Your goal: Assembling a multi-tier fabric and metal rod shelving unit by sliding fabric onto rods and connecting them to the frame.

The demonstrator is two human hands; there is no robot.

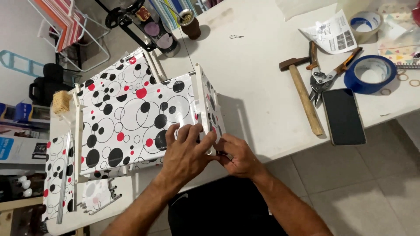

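1. surface (262, 65): a broad white work surface fills the upper and middle view; its near edge runs above grey floor tiles.
2. folding chair (131, 113): a white tube frame with white fabric printed in black and red circles lies flat across the left part of the surface, with one end hanging past the near edge. a white frame tube (202, 100) stands up along its right side.
3. left hand (186, 150): it lies spread over the fabric with its fingertips pressed on the lower end of the tube.
4. right hand (238, 155): it is pinched together just beside the left, at the tube's foot, on something small and dark. the two hands touch.
5. judgement on the work: the tube end is best held steady by the left hand while the right works the small part squarely, with fingers kept out of the frame's hinge.
6. hammer (302, 91): wooden handle, lying well to the right of the hands, untouched.
7. snips (326, 74) with orange grips lie just beside the hammer; a dark phone (343, 116) lies face up near the edge.
8. blue tape roll (369, 74) and a clear tape roll (365, 24) lie at far right, beside a folded paper sheet (330, 32).
9. a small wire pin (236, 36) lies alone near the far side.
10. not determinable: the part in the right hand is covered by fingers; the chair's left end and the clutter beyond are cut off or unclear.
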